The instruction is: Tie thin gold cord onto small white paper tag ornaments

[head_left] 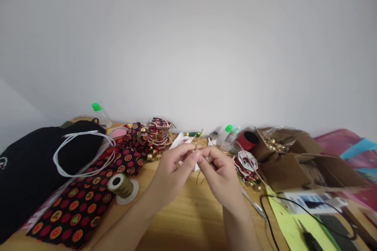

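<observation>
Both hands meet above the middle of the wooden table (182, 219), fingertips pressed together. My left hand (178, 168) is closed in a pinch on a thin gold cord (200, 176). From the other side my right hand (219, 170) pinches at the same spot, its fingertips touching the left thumb. Ends of the cord stick up above the fingers and hang below them. The exact point of the grip is hidden by the fingers. To the left stands a spool of olive-gold cord (126, 188).
Patterned black fabric (73, 208) and a coiled white cable (61, 164) lie left. Behind are stacked patterned pieces with gold bells (159, 133). On the right are an octagonal ornament (247, 160), tweezers (255, 204), cardboard boxes (285, 172) and a black-handled pointed tool (310, 239).
</observation>
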A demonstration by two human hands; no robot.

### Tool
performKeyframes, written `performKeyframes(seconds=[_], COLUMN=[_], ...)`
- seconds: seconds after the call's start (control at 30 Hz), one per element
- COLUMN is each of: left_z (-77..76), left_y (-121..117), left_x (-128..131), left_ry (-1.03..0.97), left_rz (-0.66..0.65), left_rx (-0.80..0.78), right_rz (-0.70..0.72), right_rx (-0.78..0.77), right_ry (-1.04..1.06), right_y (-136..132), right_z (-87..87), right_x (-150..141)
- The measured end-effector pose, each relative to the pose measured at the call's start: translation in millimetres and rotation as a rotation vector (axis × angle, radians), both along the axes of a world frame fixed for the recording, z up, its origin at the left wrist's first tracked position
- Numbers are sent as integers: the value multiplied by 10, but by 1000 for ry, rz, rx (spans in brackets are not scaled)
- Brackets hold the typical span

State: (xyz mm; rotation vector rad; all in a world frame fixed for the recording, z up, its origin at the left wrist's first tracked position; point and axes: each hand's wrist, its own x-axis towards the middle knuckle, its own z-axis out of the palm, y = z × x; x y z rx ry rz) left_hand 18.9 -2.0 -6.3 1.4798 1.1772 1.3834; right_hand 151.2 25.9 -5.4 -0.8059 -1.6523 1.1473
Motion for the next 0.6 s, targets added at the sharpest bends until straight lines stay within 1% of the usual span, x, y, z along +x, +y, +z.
performKeyframes(seconds=[0.07, 0.2, 0.37, 0.5, 0.53, 0.6], left_z=[-3, 10, 16, -2, -3, 4], left_y=[-8, -2, 30, 42, 42, 38], left_x=[18, 51, 31, 10, 11, 20], left_ry=[-10, -25, -97, -126, -138, -163], left_rz=[-43, -30, -73, -161, -167, -138], left_rx=[-34, -46, -33, -68, -81, -88], right_rz=[-12, -50, 18, -9, -14, -12], right_rx=[34, 71, 42, 83, 102, 136], right_ry=[-8, -28, 10, -71, -96, -134], right_y=[1, 4, -10, -34, -42, -60], right_z=[0, -11, -7, 15, 20, 27], right_x=[0, -15, -8, 45, 57, 70])
